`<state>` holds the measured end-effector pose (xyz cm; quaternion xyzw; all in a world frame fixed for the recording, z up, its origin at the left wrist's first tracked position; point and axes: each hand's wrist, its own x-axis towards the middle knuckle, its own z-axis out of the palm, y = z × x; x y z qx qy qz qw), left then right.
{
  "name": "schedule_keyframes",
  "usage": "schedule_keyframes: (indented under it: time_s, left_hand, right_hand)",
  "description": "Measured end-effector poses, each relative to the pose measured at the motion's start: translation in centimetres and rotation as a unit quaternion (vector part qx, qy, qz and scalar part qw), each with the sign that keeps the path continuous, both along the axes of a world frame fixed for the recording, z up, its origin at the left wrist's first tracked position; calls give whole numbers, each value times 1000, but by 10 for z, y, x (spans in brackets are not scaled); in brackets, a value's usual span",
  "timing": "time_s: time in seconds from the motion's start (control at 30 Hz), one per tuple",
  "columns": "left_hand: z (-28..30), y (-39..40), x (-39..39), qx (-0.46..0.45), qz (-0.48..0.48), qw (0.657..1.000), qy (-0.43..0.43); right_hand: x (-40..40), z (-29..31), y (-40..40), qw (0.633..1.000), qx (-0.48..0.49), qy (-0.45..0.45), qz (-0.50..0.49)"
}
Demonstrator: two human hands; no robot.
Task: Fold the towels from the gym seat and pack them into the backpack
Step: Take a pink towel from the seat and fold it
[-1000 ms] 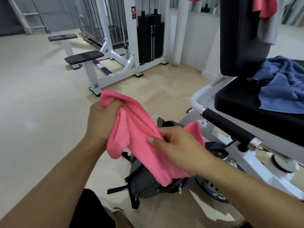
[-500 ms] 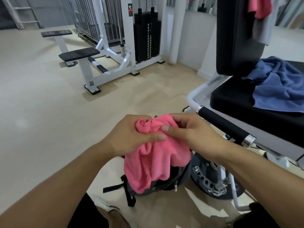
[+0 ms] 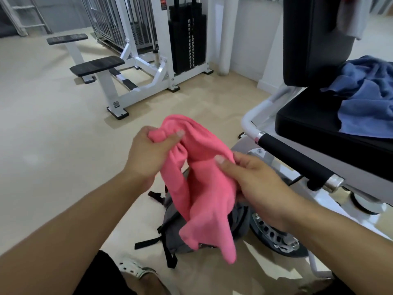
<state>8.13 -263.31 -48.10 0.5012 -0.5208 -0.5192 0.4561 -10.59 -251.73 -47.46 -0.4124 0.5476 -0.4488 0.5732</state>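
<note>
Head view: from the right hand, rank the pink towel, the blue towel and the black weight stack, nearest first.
1. pink towel: held in the right hand.
2. blue towel: on the gym seat, to the right.
3. black weight stack: far back, centre.

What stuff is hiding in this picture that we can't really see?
Head view only:
- Backpack: its opening is covered by the pink towel, so what is inside cannot be told.
- Right hand: its fingers are behind the towel; only the thumb shows.
- Blue towel: cut off by the right edge.
- Grey cloth on the seat back: cut off by the top edge.
- Left hand: grips the towel's top, its palm hidden.
</note>
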Motion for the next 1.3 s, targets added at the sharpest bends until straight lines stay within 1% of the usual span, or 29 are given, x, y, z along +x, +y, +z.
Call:
schedule_keyframes:
  time_s: [0.07,0.17,0.33,0.4,0.43,0.47,0.5,0.53,0.57,0.6,0.63,0.67,0.7,0.73,0.77,0.93,1.0,1.07,1.13,1.23,1.27,1.3]
  left_hand:
    - [-10,15,-13,12,-38,998,-41]
    - [-9,42,-30,24,-92,995,-22]
    - [-2,49,-31,60,-177,982,3]
    - [-2,42,-27,39,-205,977,-33]
    - [-3,39,-27,24,-206,977,-48]
    - [-2,37,-27,15,-199,979,-48]
    - [-3,34,-26,9,-190,981,-37]
    - [-2,33,-26,9,-182,983,-21]
    - [-1,31,-26,13,-179,984,-3]
    - [0,31,-26,25,-181,983,16]
    - [1,31,-26,44,-187,981,40]
    - [3,32,-27,70,-197,975,68]
    - [6,32,-27,97,-211,968,96]
    - [9,33,-28,123,-224,959,121]
    - [11,33,-27,145,-236,950,142]
    - [16,32,-21,227,-305,887,260]
    - [15,32,-20,231,-322,877,272]
    - [12,33,-22,219,-329,884,249]
    - [9,34,-25,189,-315,907,208]
    - [5,39,-32,141,-216,956,141]
    - [4,41,-34,129,-181,968,119]
    - [3,43,-37,119,-156,976,98]
  right_hand:
    - [3,0,-3,997,13,-59,-48]
    - [6,-1,-7,994,8,-95,-50]
    - [-3,0,-8,992,-23,-114,-51]
    - [-8,-2,-10,988,-37,-142,-53]
    - [-10,-4,-12,989,-55,-132,-50]
    - [-12,-5,-13,991,-85,-96,-43]
    - [-13,-6,-14,991,-124,-37,-30]
    - [-14,-7,-14,985,-168,36,-13]
    - [-15,-8,-12,970,-211,124,1]
    - [-15,-8,-10,943,-249,220,11]
    - [-14,-10,-8,908,-282,310,16]
    - [-14,-12,-6,873,-308,377,17]
    - [-13,-13,-4,848,-328,417,14]
    - [-13,-14,-2,835,-339,433,9]
    - [-12,-13,-1,833,-345,433,4]
    - [-15,-8,-3,842,-315,437,-3]
    - [-16,-7,-4,848,-288,445,-4]
    - [-14,-7,-3,851,-273,449,-10]
    - [-11,-5,-1,849,-249,465,-27]
    - [-7,-5,1,856,-166,489,-18]
    - [-7,-7,1,869,-144,473,-8]
    - [-6,-9,-1,890,-129,438,-4]
